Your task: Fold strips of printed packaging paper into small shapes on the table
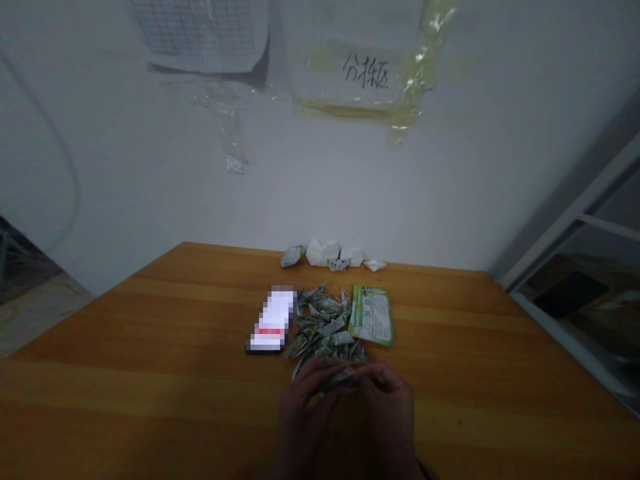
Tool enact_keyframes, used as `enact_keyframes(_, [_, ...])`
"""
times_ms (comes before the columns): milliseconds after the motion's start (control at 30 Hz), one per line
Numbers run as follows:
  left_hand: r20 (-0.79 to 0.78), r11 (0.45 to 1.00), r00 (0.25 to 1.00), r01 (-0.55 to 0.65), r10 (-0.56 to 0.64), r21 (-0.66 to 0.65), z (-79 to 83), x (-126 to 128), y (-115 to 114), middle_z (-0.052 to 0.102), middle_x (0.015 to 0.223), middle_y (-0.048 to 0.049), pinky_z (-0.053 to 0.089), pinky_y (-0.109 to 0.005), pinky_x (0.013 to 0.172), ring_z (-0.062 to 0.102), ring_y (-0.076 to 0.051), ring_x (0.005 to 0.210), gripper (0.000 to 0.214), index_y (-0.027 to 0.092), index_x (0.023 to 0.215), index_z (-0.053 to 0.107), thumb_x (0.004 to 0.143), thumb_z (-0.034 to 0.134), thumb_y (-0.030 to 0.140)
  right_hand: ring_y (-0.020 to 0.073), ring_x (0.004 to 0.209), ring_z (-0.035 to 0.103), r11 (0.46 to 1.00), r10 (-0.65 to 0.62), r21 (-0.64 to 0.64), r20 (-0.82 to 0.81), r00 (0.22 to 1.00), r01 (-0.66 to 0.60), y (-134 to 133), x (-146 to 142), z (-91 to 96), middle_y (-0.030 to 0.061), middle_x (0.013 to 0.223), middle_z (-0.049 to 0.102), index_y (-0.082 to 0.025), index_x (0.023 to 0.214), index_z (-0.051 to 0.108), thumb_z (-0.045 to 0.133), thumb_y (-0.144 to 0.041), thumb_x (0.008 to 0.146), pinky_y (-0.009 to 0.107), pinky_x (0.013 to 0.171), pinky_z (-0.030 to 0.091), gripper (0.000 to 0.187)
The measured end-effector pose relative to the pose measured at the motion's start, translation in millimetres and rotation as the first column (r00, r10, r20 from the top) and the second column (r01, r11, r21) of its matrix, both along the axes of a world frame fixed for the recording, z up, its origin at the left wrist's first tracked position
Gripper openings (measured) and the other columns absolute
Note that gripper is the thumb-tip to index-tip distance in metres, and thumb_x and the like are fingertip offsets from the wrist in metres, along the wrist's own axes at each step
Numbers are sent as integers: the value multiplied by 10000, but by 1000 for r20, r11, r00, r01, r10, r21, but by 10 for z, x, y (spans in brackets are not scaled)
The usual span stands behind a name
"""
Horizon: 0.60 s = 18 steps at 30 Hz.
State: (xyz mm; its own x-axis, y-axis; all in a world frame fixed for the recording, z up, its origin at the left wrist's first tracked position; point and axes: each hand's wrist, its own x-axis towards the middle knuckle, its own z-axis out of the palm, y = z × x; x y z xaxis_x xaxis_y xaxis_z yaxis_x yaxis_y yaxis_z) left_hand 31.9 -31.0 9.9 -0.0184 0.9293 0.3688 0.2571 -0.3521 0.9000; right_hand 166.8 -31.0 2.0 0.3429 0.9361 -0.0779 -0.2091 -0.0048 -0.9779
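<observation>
At the table's near side, my left hand (pixel 305 399) and my right hand (pixel 389 399) come together with fingers closed. Between them is a small folded piece of printed paper (pixel 341 377), partly covered by my fingers; its exact shape is hard to make out. Just beyond my fingertips lies a loose pile of folded printed paper pieces (pixel 327 323), grey and green. A flat green-edged printed sheet or packet (pixel 373 317) lies to the right of the pile. On its left a phone (pixel 274 320) rests with its screen lit and blurred out.
White folded paper shapes (pixel 323 252) and a printed folded piece (pixel 293 256) stand along the back of the wooden table (pixel 150 333), near the wall (pixel 320 187). Taped paper signs (pixel 367 73) hang above. A metal-framed rack (pixel 565 227) stands to the right.
</observation>
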Motion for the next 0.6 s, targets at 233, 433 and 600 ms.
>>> enact_keyframes(233, [46,985,997,-57,65,-163,7,-25,68,754,966,-81,601,-369,771,708,-263,894,233,249,866,794,636,768,237,227,770,689,992,19,122,139,990,-36,8,72,8,62,778,743,-203,644,740,731,-212,663,287,681,547,23])
enact_keyframes(433, [79,993,996,-27,36,-113,16,-59,14,753,1024,-73,575,-391,855,687,-263,984,273,279,909,787,661,718,188,193,635,637,994,26,104,144,989,-41,29,78,-17,31,636,684,-191,627,734,745,-215,637,253,581,507,29])
enact_keyframes(600, [62,986,994,-76,86,-152,9,-15,-6,765,963,-69,553,-444,888,672,-297,1006,273,285,869,795,605,787,215,231,749,667,996,81,42,72,994,-84,71,99,-55,77,765,731,-171,610,737,766,-227,613,304,689,520,63])
